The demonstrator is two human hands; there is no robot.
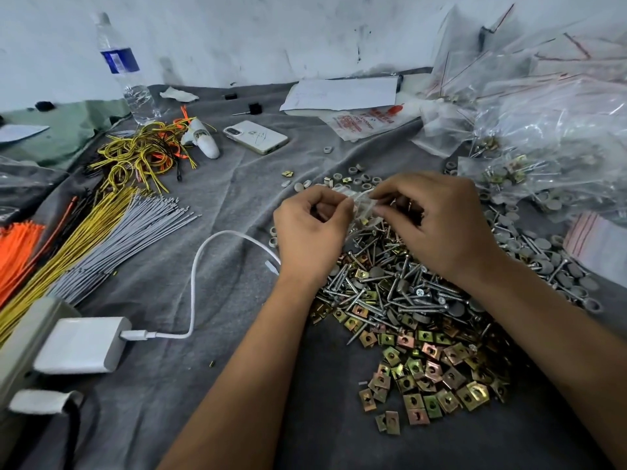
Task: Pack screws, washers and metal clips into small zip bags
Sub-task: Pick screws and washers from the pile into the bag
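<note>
Over the screw pile (pixel 390 286) toward the worktop's right edge, left hand (pixel 310 232) and right hand (pixel 437 218) each pinch a small zip bag (pixel 361 200), seemingly opening it; next comes dropping hardware inside.

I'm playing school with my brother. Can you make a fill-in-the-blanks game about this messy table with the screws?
1. Both hands, left hand and right hand, pinch one small clear ____ between them.
2. The white charger has a ____ cable plugged into it.
3. The water bottle stands ____ beside the wall.
4. The phone lies on the ____ cloth.

Missing words: bag; white; upright; grey
</note>
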